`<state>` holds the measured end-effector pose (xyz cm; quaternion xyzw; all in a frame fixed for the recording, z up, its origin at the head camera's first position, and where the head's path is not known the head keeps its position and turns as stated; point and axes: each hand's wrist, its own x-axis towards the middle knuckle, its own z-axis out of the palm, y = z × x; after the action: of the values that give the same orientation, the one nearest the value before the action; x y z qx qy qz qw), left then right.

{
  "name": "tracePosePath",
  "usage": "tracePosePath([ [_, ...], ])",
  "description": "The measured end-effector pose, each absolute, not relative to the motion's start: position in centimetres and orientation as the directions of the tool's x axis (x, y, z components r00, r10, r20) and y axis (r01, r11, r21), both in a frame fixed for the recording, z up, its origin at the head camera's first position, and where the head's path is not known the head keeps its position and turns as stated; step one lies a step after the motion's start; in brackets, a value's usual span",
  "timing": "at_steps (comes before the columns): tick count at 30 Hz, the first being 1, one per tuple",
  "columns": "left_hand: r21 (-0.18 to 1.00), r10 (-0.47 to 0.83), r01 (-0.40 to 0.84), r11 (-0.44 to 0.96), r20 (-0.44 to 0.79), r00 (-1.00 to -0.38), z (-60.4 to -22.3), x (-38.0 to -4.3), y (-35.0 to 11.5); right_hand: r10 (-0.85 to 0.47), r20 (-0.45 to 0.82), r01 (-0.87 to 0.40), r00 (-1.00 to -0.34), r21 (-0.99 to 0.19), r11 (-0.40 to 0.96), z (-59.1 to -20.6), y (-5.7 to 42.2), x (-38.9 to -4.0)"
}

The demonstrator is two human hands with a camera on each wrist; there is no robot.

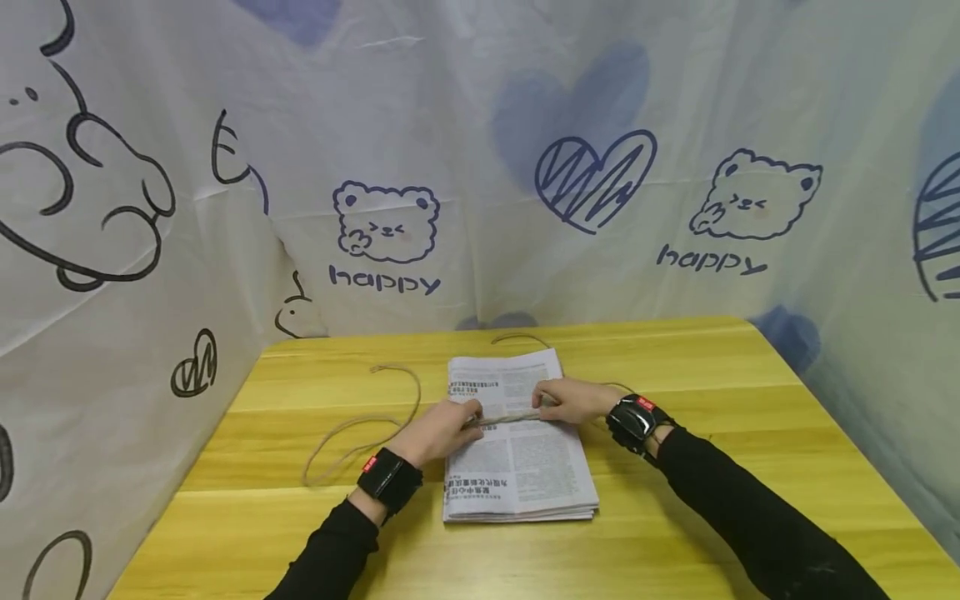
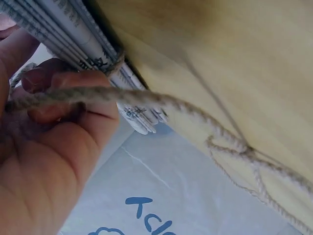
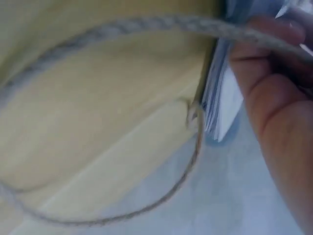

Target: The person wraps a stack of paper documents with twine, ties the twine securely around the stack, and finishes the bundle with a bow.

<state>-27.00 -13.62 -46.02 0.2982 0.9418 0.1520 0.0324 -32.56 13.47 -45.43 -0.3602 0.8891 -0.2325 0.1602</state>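
A stack of folded newspapers point(image 1: 517, 475) lies in the middle of the table, with a twisted rope point(image 1: 510, 419) running across its top. My left hand point(image 1: 438, 429) pinches the rope near the stack's left edge. Over the right edge, my right hand point(image 1: 573, 400) grips the same rope between thumb and fingers. In the left wrist view, a length of rope point(image 2: 132, 96) passes over the palm and trails away. The right wrist view has another stretch of rope point(image 3: 146, 23) running out of the hand and looping beside the newspapers point(image 3: 222, 98). Parts of the fingertips are hidden.
Loose rope point(image 1: 352, 421) curls over the yellow wooden table point(image 1: 300, 533) left of the stack. Another rope end point(image 1: 521, 336) lies behind the stack. A patterned white cloth point(image 1: 480, 167) hangs round the back and sides of the table.
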Motion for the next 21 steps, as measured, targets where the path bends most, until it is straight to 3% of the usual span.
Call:
tracePosePath([
  [10, 0.329, 0.606, 0.588, 0.739, 0.057, -0.794, -46.7, -26.9, -13.7, -0.776, 0.022, -0.724, -0.631, -0.378, 0.578, -45.5, 13.4, -34.4],
  [16, 0.329, 0.601, 0.591, 0.737, 0.082, -0.795, -47.2, -26.7, -13.8, -0.77, -0.022, -0.736, -0.638, -0.279, 0.617, -45.4, 12.9, -34.9],
  [21, 0.239, 0.607, 0.613, 0.753, 0.108, -0.787, -47.3, -26.0, -13.5, -0.76, -0.069, -0.724, -0.646, -0.261, 0.639, -45.6, 12.7, -35.3],
])
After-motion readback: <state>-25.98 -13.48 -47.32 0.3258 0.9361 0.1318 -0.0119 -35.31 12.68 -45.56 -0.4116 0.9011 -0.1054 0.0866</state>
